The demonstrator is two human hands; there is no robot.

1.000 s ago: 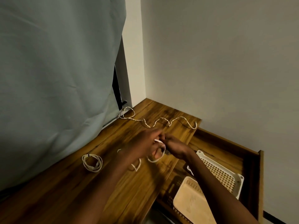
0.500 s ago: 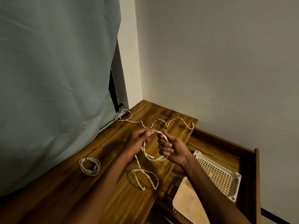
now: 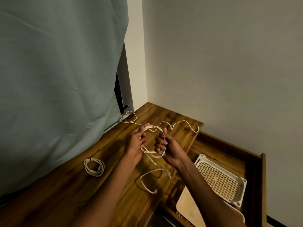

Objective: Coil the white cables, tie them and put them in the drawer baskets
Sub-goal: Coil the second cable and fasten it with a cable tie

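Between the two hands, above the wooden top [image 3: 101, 190], a white cable [image 3: 153, 127] arches in a loop. Right hand [image 3: 167, 145] has its fingers [image 3: 159, 143] curled into a fist round the right side of that loop, thumb up against the strand. Left hand [image 3: 136, 145] holds the loop's left side, its fingers partly curled with the strands running through them and the fingertips pointing toward the right hand. Below both sets of fingers the loop closes, and a loose tail [image 3: 150, 181] of the same cable drops onto the top and bends round near the person's forearms. Beyond the fingertips a second cable [image 3: 178, 124] lies uncoiled in waves across the far end of the top, reaching toward the curtain [image 3: 57, 79]. Left of the left hand, well apart, a coil [image 3: 93, 167] lies flat with a dark tie on it. Right of the right hand and lower, the open drawer [image 3: 255, 174] holds a white basket [image 3: 219, 179], with a second basket [image 3: 191, 208] nearer the person, partly hidden by the right forearm
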